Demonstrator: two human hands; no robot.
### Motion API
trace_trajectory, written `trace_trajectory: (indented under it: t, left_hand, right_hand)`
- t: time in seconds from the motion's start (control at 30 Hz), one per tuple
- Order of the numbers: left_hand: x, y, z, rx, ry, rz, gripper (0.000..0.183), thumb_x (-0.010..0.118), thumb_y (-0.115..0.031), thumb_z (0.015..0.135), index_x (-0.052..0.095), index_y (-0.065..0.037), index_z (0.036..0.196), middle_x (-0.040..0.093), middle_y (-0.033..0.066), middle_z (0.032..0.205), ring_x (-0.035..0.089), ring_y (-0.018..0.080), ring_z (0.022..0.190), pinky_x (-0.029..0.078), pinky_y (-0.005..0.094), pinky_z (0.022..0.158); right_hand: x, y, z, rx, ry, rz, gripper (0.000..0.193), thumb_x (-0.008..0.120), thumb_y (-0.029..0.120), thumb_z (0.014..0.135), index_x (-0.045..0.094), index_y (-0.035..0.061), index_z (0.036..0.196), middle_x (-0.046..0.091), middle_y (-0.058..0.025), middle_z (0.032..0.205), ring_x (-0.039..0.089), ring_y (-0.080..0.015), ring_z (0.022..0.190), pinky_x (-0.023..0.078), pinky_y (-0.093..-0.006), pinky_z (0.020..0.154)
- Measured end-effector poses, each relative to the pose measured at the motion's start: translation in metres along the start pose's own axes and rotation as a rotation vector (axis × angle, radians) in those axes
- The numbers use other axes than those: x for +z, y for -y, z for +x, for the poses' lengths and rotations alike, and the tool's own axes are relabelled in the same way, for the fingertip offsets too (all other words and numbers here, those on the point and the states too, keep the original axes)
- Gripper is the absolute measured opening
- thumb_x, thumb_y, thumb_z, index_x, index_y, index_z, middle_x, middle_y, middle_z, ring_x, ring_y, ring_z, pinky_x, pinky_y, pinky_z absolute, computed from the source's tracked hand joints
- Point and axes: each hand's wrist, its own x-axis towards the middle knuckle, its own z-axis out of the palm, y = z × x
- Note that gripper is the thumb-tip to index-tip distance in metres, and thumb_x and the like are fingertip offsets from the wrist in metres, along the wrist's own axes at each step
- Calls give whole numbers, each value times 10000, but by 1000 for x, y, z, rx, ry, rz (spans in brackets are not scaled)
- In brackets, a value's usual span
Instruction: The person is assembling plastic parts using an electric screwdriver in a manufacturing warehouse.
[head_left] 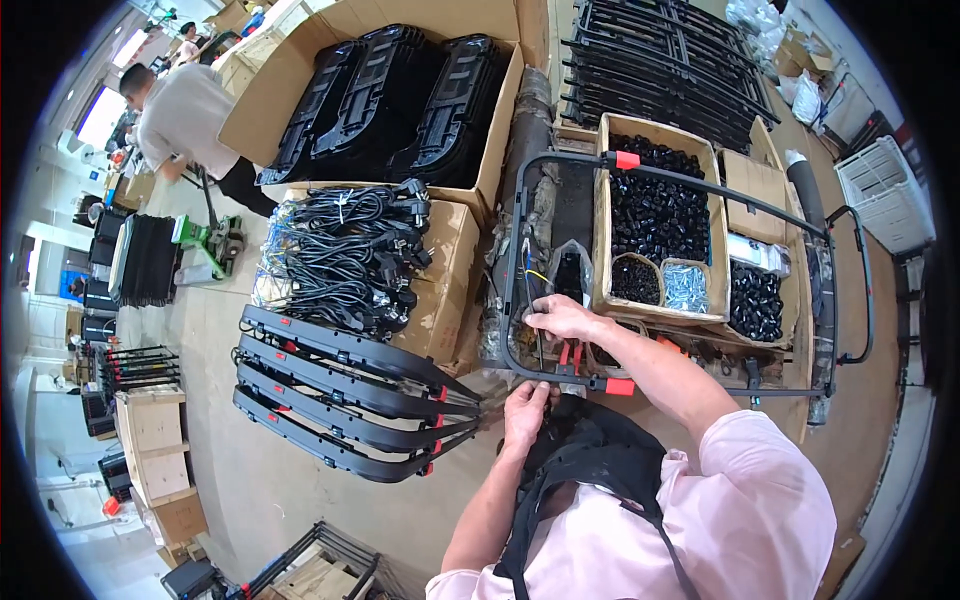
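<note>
A black tubular frame [722,188] with red clips [620,386] lies across the workbench in front of me. My right hand [562,318] is closed at the frame's left side bar, thumb and fingers pinched together; what sits between the fingertips is too small to tell. A thin yellow cable tie [537,275] shows just above them. Lower down, my left hand [525,412] is closed at the frame's near left corner, its fingertips against the bar. Red-handled pliers [571,356] lie between the hands and the near bar.
A cardboard tray [599,255] holds black plastic parts and screws. Bundled black power cables [345,245] rest on a carton to the left, above stacked curved black frames [350,392]. Large black housings [375,100] fill a box behind. A person [190,115] stands by a green pallet truck [205,250].
</note>
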Motion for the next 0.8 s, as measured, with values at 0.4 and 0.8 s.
trace_trajectory:
  t: [0.4, 0.8]
  left_hand:
    - [18, 7, 10, -69, -6, -6, 250, 611, -228, 1080, 755, -25, 1052, 768, 16, 933, 656, 102, 832, 504, 270, 763]
    - [16, 18, 0, 35, -134, -31, 250, 635, -275, 1075, 743, -50, 1067, 726, -13, 889, 637, 84, 789, 522, 271, 705]
  right_hand:
    - [-117, -121, 106, -386, -176, -1594, 144, 657, 169, 781, 796, 135, 800, 770, -120, 815, 744, -299, 809, 521, -432, 695]
    - [-39, -113, 124, -90, -7, -1661, 275, 579, 233, 962, 851, 224, 1003, 811, -27, 1091, 759, -232, 1023, 503, -426, 788]
